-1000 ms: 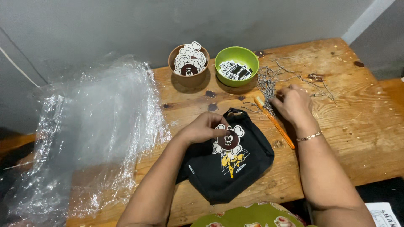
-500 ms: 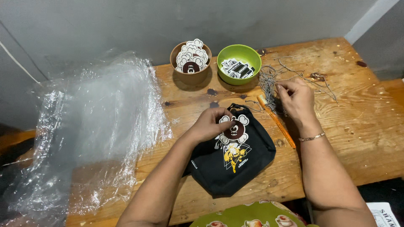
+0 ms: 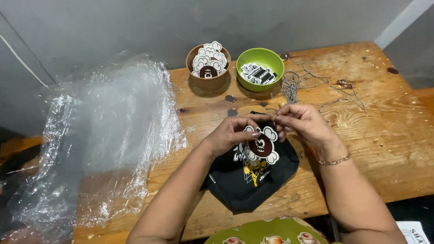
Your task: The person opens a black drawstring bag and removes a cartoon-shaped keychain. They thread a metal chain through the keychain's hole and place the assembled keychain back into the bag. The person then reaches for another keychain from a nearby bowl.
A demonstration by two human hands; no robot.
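Note:
A folded black garment with a yellow print lies on the wooden table in front of me. My left hand pinches a brown-and-white cut-out tag shaped like a cartoon figure and holds it over the garment. My right hand has come in beside it, fingertips pinched at the tag's top edge, seemingly on a thin string that is too fine to make out. A gold bracelet circles my right wrist.
A brown bowl of similar tags and a green bowl of black-and-white stickers stand at the back. Loose strings lie right of them. Crumpled clear plastic covers the left side. A green patterned item sits at the near edge.
My right hand has left the string pile and moved left to meet my left hand at the tag. The left hand raised the tag slightly over the garment.

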